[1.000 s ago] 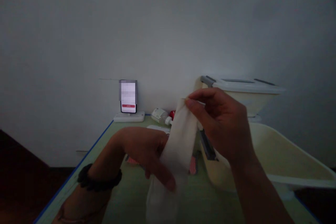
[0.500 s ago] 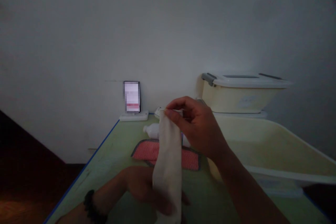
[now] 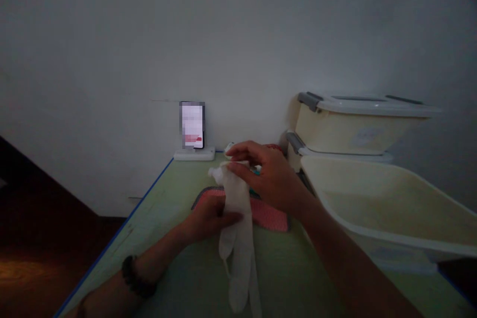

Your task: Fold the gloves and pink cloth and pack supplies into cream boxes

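Note:
A long, white sock-like cloth [image 3: 238,248] hangs upright in front of me, with a rounded end low down and a shorter rounded flap on its left. My right hand [image 3: 257,166] pinches its top edge between thumb and fingers. Lower down, my left hand [image 3: 208,216] grips the left side, thumb across the front and the other fingers partly hidden behind. Beyond the cloth lies a pink towel [image 3: 270,214] with a dark edge, partly covered. A white bottle [image 3: 216,175] on its side shows just left of the cloth.
A lit phone [image 3: 193,125] stands on a white base [image 3: 194,154] at the table's back left. To the right sit a large open cream bin [image 3: 387,171] and stacked lidded boxes [image 3: 346,131]. The green table [image 3: 149,223] has a blue edge and meets the wall.
My left hand has risen along the cloth and now grips its middle. The cloth's lower part now hangs in separate strips. My right hand keeps its pinch; the view has shifted slightly.

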`<state>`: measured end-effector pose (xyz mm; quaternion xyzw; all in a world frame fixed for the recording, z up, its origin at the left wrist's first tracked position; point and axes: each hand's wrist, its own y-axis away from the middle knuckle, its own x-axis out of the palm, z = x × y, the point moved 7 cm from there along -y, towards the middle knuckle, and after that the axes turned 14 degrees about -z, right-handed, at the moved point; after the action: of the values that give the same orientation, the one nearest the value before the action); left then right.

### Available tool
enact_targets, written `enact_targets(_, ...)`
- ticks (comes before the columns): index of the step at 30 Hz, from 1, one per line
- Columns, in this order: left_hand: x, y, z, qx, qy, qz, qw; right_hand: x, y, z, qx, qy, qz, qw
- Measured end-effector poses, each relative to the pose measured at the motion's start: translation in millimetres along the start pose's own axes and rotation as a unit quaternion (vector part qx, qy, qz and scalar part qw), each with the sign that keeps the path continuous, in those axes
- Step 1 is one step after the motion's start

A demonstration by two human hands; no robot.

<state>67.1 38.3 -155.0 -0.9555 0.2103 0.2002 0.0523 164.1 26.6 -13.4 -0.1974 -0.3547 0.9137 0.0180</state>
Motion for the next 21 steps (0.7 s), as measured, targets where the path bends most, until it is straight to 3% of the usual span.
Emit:
enact_targets(4,-11.3,-4,1,0.005,0.061,-0.047,0.997,2,2,6,-0.028,0.016,0.053,0.998)
enact_targets(7,-19.7,-6,0,0.022,0.046,-0.070,0.996,8,7,13,-0.034,0.039,0.113,0.992)
enact_targets(13,-30.7,-10,1,0.077,0.063,-0.105,0.989,24,34,28,-0.082,0.075,0.147,0.983)
enact_targets(17,-26.2,-9,12,0.020,0.132,-0.088,0.987,28,74,15,-0.114,0.099,0.165,0.975)
enact_targets(21,-20.7,-7,15,-0.021,0.163,-0.077,0.983,28,112,-4,-0.171,0.077,0.136,0.973)
